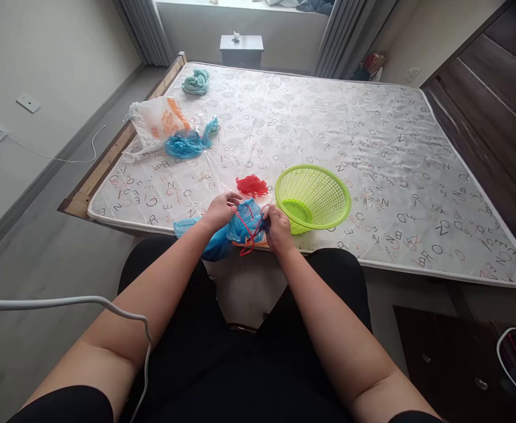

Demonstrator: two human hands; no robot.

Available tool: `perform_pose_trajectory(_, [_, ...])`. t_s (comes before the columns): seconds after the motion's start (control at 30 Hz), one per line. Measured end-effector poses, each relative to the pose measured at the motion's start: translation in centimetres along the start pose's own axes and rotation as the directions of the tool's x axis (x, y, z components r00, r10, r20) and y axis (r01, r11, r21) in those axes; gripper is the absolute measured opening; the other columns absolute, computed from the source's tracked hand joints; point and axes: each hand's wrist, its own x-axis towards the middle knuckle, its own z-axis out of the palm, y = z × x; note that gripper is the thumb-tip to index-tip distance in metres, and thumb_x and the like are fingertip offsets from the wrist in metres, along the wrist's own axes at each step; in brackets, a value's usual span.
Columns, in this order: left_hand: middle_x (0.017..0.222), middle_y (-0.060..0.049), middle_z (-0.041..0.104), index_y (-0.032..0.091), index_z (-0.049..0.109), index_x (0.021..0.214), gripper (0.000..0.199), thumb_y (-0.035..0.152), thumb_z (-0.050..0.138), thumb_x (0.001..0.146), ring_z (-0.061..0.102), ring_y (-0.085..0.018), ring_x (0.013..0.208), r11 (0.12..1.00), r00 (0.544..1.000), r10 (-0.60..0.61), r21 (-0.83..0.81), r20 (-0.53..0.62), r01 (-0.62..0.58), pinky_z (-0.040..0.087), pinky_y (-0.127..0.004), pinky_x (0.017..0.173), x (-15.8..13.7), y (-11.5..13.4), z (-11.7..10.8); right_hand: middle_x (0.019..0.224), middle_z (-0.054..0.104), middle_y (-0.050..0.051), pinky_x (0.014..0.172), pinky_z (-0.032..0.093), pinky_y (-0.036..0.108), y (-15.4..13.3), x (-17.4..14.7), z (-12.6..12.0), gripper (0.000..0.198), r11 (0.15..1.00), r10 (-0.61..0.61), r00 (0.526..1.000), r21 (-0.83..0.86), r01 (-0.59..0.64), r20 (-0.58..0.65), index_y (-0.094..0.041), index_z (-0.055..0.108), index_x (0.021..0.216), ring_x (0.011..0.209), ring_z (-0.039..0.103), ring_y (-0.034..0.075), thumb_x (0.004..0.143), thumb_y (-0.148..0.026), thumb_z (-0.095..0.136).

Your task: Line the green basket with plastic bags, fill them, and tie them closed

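A crumpled blue plastic bag [245, 222] is between my two hands at the near edge of the mattress. A thin red string [250, 239] loops over its front. My left hand [220, 210] grips the bag's left side with bent fingers, close to the string's upper end. On the right, my right hand [279, 228] pinches the gathered edge of the bag, and a small red loop shows by its fingertips. More blue plastic hangs below my left forearm. Just behind the bag lies a bunch of red string or netting [252, 185]. The exact finger contacts are partly hidden.
A lime green plastic basket [346, 202] stands tilted right of my hands on the plastic-covered mattress [394, 176]. To the left lie another blue bag [185, 144], a white and orange bag [150, 120] and a pale green cloth [196, 81]. A white cable [64, 303] crosses my left arm.
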Motion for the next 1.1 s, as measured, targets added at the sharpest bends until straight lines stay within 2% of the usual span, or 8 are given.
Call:
perform_pose_trajectory(0.1, [0.104, -0.008, 0.073, 0.016, 0.071, 0.108, 0.042, 0.003, 0.056, 0.072, 0.068, -0.020, 0.092, 1.000, 1.000, 0.004, -0.001, -0.028, -0.004, 0.053, -0.029, 0.077, 0.1, -0.2, 0.0, 0.073, 0.055, 0.000, 0.068, 0.047, 0.029, 0.3, 0.2, -0.1, 0.058, 0.999, 0.035, 0.998, -0.027, -0.033, 0.046, -0.024, 0.055, 0.069, 0.068, 0.051, 0.015, 0.090, -0.078, 0.059])
perform_pose_trajectory(0.27, [0.103, -0.007, 0.074, 0.016, 0.072, 0.108, 0.044, 0.005, 0.055, 0.068, 0.067, -0.019, 0.088, 1.000, 0.998, 0.022, -0.021, -0.060, -0.023, 0.052, -0.028, 0.073, 0.1, -0.1, -0.2, 0.071, 0.060, 0.000, 0.073, 0.050, 0.030, 0.6, 0.0, -0.2, 0.058, 0.960, 0.119, 0.965, -0.275, -0.052, 0.232, -0.023, 0.065, 0.080, 0.069, 0.057, 0.016, 0.096, -0.076, 0.047])
perform_pose_trajectory(0.37, [0.102, -0.006, 0.074, 0.016, 0.072, 0.107, 0.045, 0.006, 0.055, 0.067, 0.067, -0.018, 0.086, 0.999, 0.997, 0.027, -0.038, -0.070, -0.030, 0.052, -0.028, 0.072, 0.2, -0.1, -0.2, 0.073, 0.065, 0.000, 0.079, 0.051, 0.032, 0.7, -0.5, -0.1, 0.046, 0.885, 0.192, 0.912, -0.466, -0.002, 0.363, -0.022, 0.072, 0.094, 0.073, 0.062, 0.017, 0.101, -0.059, 0.045])
perform_pose_trajectory(0.47, [0.102, -0.006, 0.074, 0.016, 0.072, 0.106, 0.043, 0.008, 0.057, 0.067, 0.068, -0.019, 0.089, 0.998, 0.996, 0.030, -0.056, -0.081, -0.035, 0.054, -0.029, 0.076, 0.3, -0.2, -0.3, 0.077, 0.071, 0.000, 0.087, 0.054, 0.036, 0.8, -1.0, 0.0, 0.032, 0.775, 0.291, 0.880, -0.632, 0.013, 0.375, -0.024, 0.076, 0.115, 0.078, 0.066, 0.018, 0.097, -0.038, 0.054])
perform_pose_trajectory(0.57, [0.104, -0.008, 0.074, 0.016, 0.071, 0.108, 0.040, 0.010, 0.060, 0.070, 0.070, -0.020, 0.094, 0.995, 0.997, 0.038, -0.086, -0.061, -0.043, 0.056, -0.031, 0.084, 0.3, -0.1, -0.3, 0.088, 0.077, 0.002, 0.095, 0.056, 0.040, 0.9, -1.1, -0.2, 0.044, 0.744, 0.332, 0.876, -0.668, -0.016, 0.349, -0.028, 0.075, 0.130, 0.088, 0.071, 0.021, 0.089, -0.024, 0.060])
perform_pose_trajectory(0.73, [0.116, -0.011, 0.075, 0.015, 0.069, 0.114, 0.039, 0.023, 0.075, 0.076, 0.070, -0.023, 0.112, 0.965, 0.989, 0.098, -0.254, 0.113, -0.067, 0.056, -0.037, 0.100, -0.3, 0.6, -0.2, 0.120, 0.079, 0.006, 0.106, 0.055, 0.048, 1.1, -0.6, -0.3, 0.043, 0.787, 0.364, 0.876, -0.608, -0.107, 0.316, -0.030, 0.080, 0.119, 0.115, 0.071, 0.030, 0.077, -0.020, 0.070])
perform_pose_trajectory(0.93, [0.131, -0.014, 0.073, 0.017, 0.067, 0.126, 0.053, 0.031, 0.085, 0.077, 0.070, -0.024, 0.120, 0.888, 0.925, 0.170, -0.459, 0.341, 0.006, 0.056, -0.037, 0.104, -1.2, 1.1, -0.5, 0.089, 0.077, 0.004, 0.088, 0.061, 0.040, 0.9, -0.3, 0.0, 0.019, 0.910, 0.397, 0.863, -0.256, -0.326, 0.312, -0.021, 0.075, 0.090, 0.086, 0.072, 0.022, 0.078, -0.028, 0.063])
perform_pose_trajectory(1.1, [0.138, -0.015, 0.070, 0.019, 0.066, 0.129, 0.058, 0.029, 0.088, 0.076, 0.073, -0.025, 0.116, 0.825, 0.892, 0.171, -0.556, 0.418, 0.102, 0.058, -0.038, 0.101, -2.1, 1.7, -0.3, 0.106, 0.078, 0.000, 0.090, 0.061, 0.037, 0.5, -1.3, 0.9, 0.045, 0.920, 0.356, 0.858, 0.025, -0.392, 0.370, -0.024, 0.068, 0.122, 0.100, 0.073, 0.021, 0.077, -0.019, 0.062])
